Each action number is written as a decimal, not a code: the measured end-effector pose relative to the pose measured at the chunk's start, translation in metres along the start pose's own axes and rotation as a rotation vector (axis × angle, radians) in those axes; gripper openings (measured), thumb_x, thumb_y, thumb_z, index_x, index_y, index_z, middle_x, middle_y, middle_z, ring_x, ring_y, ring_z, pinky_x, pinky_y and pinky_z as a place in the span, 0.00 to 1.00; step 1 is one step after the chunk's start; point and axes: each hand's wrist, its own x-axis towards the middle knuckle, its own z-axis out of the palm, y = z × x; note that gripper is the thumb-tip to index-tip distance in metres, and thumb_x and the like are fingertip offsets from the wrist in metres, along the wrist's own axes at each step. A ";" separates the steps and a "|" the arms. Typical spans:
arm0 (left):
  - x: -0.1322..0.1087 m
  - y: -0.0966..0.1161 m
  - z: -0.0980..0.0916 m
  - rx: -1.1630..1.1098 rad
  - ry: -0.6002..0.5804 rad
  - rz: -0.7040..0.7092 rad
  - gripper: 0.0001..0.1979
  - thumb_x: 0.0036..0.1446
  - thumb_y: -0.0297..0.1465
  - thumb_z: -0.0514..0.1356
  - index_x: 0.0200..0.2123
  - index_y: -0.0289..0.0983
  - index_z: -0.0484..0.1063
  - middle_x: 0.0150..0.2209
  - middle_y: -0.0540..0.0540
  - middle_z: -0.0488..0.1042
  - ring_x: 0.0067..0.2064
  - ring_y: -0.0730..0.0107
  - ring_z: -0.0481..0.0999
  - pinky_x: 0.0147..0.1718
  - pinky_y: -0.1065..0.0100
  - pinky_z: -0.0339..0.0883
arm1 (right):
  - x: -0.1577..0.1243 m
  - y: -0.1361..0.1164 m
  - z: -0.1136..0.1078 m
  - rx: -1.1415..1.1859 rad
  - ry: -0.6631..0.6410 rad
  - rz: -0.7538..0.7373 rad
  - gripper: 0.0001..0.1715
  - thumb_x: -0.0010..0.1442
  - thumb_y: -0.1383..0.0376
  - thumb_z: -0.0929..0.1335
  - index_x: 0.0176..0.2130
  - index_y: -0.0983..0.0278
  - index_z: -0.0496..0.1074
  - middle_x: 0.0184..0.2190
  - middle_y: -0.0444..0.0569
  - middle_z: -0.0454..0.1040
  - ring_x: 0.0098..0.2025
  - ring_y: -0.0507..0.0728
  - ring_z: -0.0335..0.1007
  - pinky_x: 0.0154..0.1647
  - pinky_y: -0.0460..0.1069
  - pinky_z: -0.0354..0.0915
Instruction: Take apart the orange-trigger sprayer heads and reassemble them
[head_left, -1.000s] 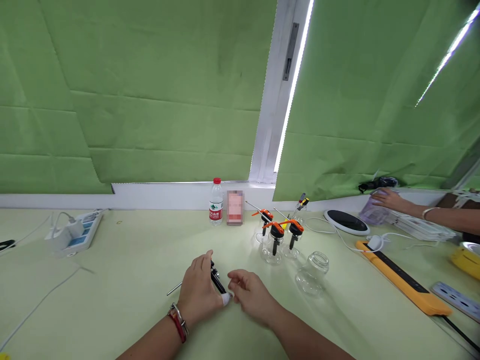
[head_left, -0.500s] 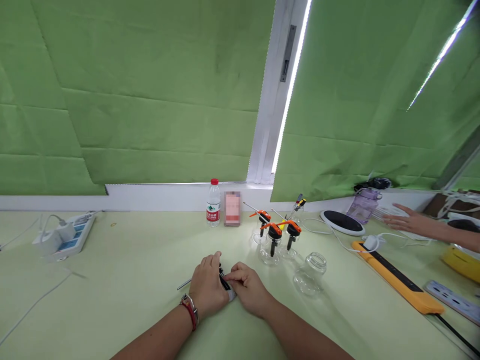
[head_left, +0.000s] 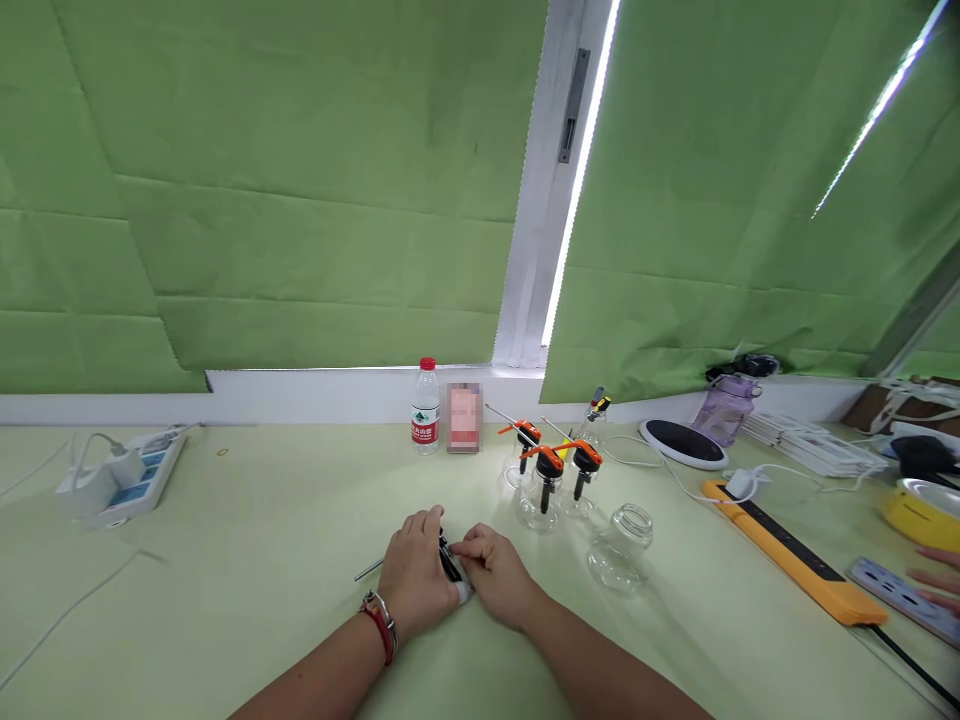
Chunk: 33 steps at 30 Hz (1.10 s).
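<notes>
At the middle front of the table, my left hand (head_left: 420, 572) is wrapped over a black piece with a thin metal rod (head_left: 368, 570) sticking out to the left. A whitish end shows under the palm; the rest is covered, so its kind is unclear. My right hand (head_left: 498, 580) is closed, with thumb and forefinger pinched at the right side of the black piece (head_left: 449, 562). To the right stand several glass jars (head_left: 537, 508) with black-and-orange tops (head_left: 550, 462), some with metal rods. Closer to me a lidless glass jar (head_left: 620, 552) leans on its side.
A water bottle (head_left: 425, 412) and a pink panel (head_left: 464, 418) stand at the back. Power strips lie left (head_left: 154, 478) and right, an orange one (head_left: 795, 560) among them. A round black-and-white pad (head_left: 682, 444) and yellow tape roll (head_left: 926, 515) are rightward. Another person's hand (head_left: 937, 580) enters at right.
The other person's hand has moved from the white stack at the back right down to the right edge. My hands stay almost in place on the black piece.
</notes>
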 end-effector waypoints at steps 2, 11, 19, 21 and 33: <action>0.000 0.001 -0.001 -0.002 -0.014 -0.012 0.38 0.37 0.36 0.59 0.55 0.33 0.58 0.50 0.38 0.67 0.52 0.54 0.65 0.48 0.61 0.58 | 0.000 0.000 0.000 0.019 0.013 0.015 0.18 0.54 0.73 0.62 0.36 0.59 0.79 0.30 0.45 0.67 0.33 0.52 0.65 0.36 0.46 0.62; 0.000 0.002 -0.002 0.011 -0.023 -0.021 0.36 0.37 0.34 0.59 0.54 0.35 0.59 0.49 0.39 0.68 0.52 0.54 0.65 0.48 0.61 0.58 | -0.001 0.001 -0.001 0.023 0.031 0.046 0.18 0.53 0.73 0.63 0.36 0.59 0.79 0.29 0.45 0.67 0.32 0.52 0.66 0.35 0.47 0.62; 0.000 0.003 -0.003 0.020 -0.003 0.003 0.34 0.38 0.34 0.59 0.53 0.34 0.60 0.48 0.39 0.68 0.50 0.55 0.66 0.47 0.62 0.59 | -0.001 0.005 0.002 0.097 0.041 0.054 0.16 0.52 0.72 0.64 0.34 0.61 0.79 0.29 0.46 0.69 0.32 0.53 0.67 0.35 0.47 0.62; -0.001 0.003 -0.004 0.020 -0.005 0.001 0.34 0.38 0.33 0.59 0.52 0.34 0.60 0.48 0.39 0.69 0.50 0.55 0.66 0.47 0.62 0.59 | -0.002 0.005 0.002 0.093 0.051 0.055 0.16 0.52 0.71 0.64 0.35 0.60 0.79 0.28 0.46 0.69 0.32 0.52 0.66 0.35 0.47 0.62; 0.000 0.006 -0.007 0.014 -0.028 -0.017 0.33 0.37 0.32 0.59 0.52 0.35 0.61 0.48 0.40 0.68 0.50 0.54 0.66 0.47 0.61 0.58 | 0.000 0.006 0.002 0.109 0.061 0.076 0.15 0.51 0.70 0.65 0.35 0.60 0.79 0.27 0.46 0.71 0.31 0.53 0.66 0.34 0.47 0.62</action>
